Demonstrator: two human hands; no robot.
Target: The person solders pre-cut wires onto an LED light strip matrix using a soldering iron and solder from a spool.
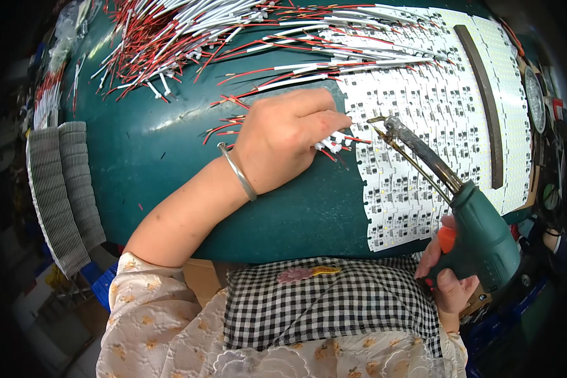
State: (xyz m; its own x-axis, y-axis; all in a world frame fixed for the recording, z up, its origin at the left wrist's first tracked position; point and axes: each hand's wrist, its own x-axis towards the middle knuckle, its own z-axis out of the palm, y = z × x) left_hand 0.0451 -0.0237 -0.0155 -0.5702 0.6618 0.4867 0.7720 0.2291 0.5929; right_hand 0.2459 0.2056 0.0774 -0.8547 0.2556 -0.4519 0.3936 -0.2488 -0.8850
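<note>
My left hand [286, 135] is closed around a bundle of red-and-white wires [335, 143], above the left edge of a white sheet of small circuit boards [397, 217]. Stripped wire ends stick out on both sides of the fist. In my right hand [450, 286] is a green soldering gun [485, 230] with an orange trigger. Its dark tip points left over the boards, a little to the right of my left fingertips. Whether the tip touches a board I cannot tell. Along the sheet's far rows lie several wires [359, 65], their right ends on the boards.
A big heap of red-and-white wires [183, 38] covers the far left of the green table [170, 157]. A dark bar [482, 107] lies across the sheet's right side. Grey ridged strips [63, 189] stand at the left edge. A round metal dish [534, 101] sits far right.
</note>
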